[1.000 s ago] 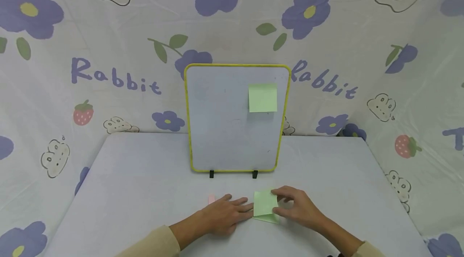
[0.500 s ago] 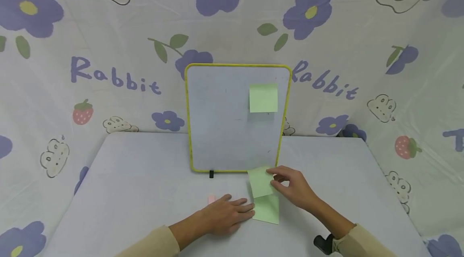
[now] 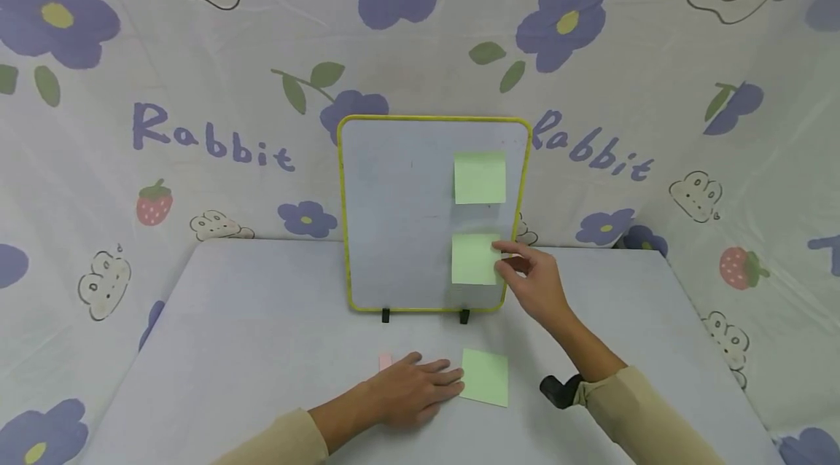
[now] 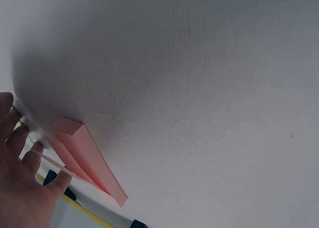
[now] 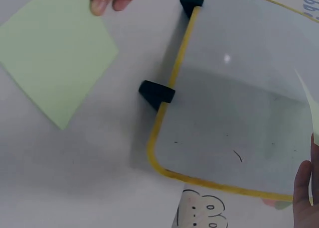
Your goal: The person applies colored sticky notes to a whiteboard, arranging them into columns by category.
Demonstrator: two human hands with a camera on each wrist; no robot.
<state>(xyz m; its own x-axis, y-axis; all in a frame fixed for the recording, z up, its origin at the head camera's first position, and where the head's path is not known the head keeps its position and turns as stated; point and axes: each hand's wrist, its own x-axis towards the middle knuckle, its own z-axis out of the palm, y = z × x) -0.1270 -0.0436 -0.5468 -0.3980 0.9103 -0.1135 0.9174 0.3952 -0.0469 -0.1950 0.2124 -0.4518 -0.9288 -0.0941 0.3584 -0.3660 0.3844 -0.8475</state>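
A green sticky note (image 3: 474, 259) is pinched at its right edge between the thumb and fingers of my right hand (image 3: 538, 286), in front of the whiteboard's lower right. The right wrist view catches only a sliver of that note, and whether it touches the board I cannot tell. Higher on the whiteboard (image 3: 400, 224) sticks another green note (image 3: 480, 178). My left hand (image 3: 408, 392) lies with fingers spread at the left edge of the green sticky note pad (image 3: 485, 379) on the table. A pink sticky note pad (image 4: 92, 161), partly hidden in the head view, is beside that hand.
The yellow-framed whiteboard stands on two black feet (image 5: 158, 92) on a white table (image 3: 262, 319). A patterned cloth (image 3: 420, 71) hangs behind and at both sides. Near my right sleeve, a black device (image 3: 559, 392) sits at the wrist.
My right hand has lifted the green sticky note off the pad and carried it up to the board's lower right. The left hand has stayed in place.
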